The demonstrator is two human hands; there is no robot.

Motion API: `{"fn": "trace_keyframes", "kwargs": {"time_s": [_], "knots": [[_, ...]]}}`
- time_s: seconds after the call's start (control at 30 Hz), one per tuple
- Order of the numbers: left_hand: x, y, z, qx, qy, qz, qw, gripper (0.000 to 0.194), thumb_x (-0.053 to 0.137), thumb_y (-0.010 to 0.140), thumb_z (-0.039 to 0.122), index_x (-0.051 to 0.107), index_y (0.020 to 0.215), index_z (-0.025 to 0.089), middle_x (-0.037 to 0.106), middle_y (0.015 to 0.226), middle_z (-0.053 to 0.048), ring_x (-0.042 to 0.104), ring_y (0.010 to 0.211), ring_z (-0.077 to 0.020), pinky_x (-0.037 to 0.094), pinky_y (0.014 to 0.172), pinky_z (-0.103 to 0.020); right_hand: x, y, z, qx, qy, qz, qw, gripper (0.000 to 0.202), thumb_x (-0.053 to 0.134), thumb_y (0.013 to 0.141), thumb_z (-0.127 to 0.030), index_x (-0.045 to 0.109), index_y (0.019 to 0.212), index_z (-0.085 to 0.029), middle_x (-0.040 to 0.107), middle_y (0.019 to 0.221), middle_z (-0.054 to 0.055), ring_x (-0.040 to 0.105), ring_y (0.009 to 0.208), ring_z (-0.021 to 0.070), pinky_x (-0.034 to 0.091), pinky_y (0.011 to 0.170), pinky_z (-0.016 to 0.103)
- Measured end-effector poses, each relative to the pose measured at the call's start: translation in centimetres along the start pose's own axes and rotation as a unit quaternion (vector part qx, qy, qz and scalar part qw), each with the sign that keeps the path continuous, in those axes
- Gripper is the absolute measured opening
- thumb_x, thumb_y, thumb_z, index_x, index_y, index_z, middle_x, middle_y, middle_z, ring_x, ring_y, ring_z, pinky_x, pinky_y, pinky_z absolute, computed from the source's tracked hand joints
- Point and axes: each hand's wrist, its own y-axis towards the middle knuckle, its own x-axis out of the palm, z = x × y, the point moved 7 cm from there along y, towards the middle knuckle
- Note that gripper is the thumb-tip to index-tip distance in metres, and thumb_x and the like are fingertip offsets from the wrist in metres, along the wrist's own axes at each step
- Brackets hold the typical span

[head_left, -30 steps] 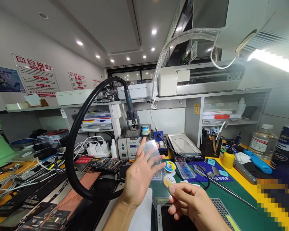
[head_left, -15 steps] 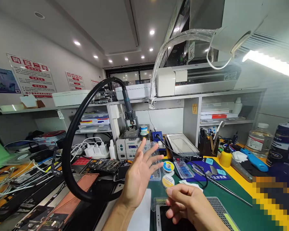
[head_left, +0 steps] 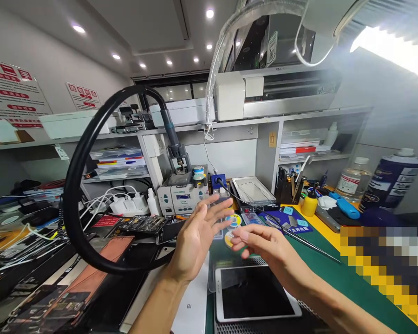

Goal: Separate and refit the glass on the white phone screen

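My left hand (head_left: 198, 236) is raised over the bench with its fingers spread and nothing in it. Beside it on the right, my right hand (head_left: 261, 243) has bent fingers with the thumb near the index finger; whether something thin is between them cannot be made out. Below my right hand lies a white-framed tablet (head_left: 254, 294), its dark screen facing up, on a perforated mat. A white panel with a "mi" logo (head_left: 191, 308) lies to its left, partly under my left forearm. Behind my fingers sits a round spool (head_left: 234, 221), partly covered.
A thick black hose (head_left: 71, 208) loops at the left above phone parts. A grey soldering station (head_left: 183, 199) stands at the back. Long tweezers (head_left: 316, 250), a yellow bottle (head_left: 309, 204) and a spray can (head_left: 390, 181) are on the right.
The view has tilted down and shifted right, so more of the tablet shows. My right hand has lifted off the area in front of the tablet and moved nearer my left hand.
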Motion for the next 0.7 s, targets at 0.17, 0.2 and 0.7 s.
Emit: {"fn": "trace_keyframes", "kwargs": {"time_s": [0.17,0.2,0.7], "knots": [[1.1,-0.3,-0.8,-0.023,0.034,0.001,0.999,0.038,0.036,0.103,0.039,0.056,0.127,0.018,0.067,0.131,-0.015,0.061,0.117,-0.0294,0.043,0.106,-0.054,1.3,-0.1,1.1,0.054,0.051,-0.056,0.996,0.031,0.073,0.086,-0.042,0.076,0.092,-0.012,0.073,0.086,0.009,0.067,0.073,0.0173,0.047,0.065,0.027],[1.1,-0.3,-0.9,-0.024,0.047,0.004,0.999,0.037,0.037,0.103,0.040,0.057,0.127,0.019,0.067,0.131,-0.014,0.062,0.117,-0.0290,0.044,0.105,-0.053,1.4,-0.1,1.2,0.055,0.050,-0.060,0.995,0.031,0.073,0.086,-0.042,0.076,0.088,-0.012,0.072,0.083,0.008,0.067,0.071,0.0174,0.047,0.063,0.026],[0.8,-1.4,-2.1,-0.079,0.393,-0.038,0.915,0.023,0.072,0.082,0.034,0.071,0.069,0.015,0.062,0.062,0.001,0.050,0.060,-0.0132,0.038,0.059,-0.025,-1.8,0.4,0.1,-0.015,0.029,0.047,0.998,0.035,0.075,0.082,-0.050,0.075,0.081,-0.015,0.064,0.077,0.003,0.058,0.072,0.0159,0.048,0.058,0.025]]}}
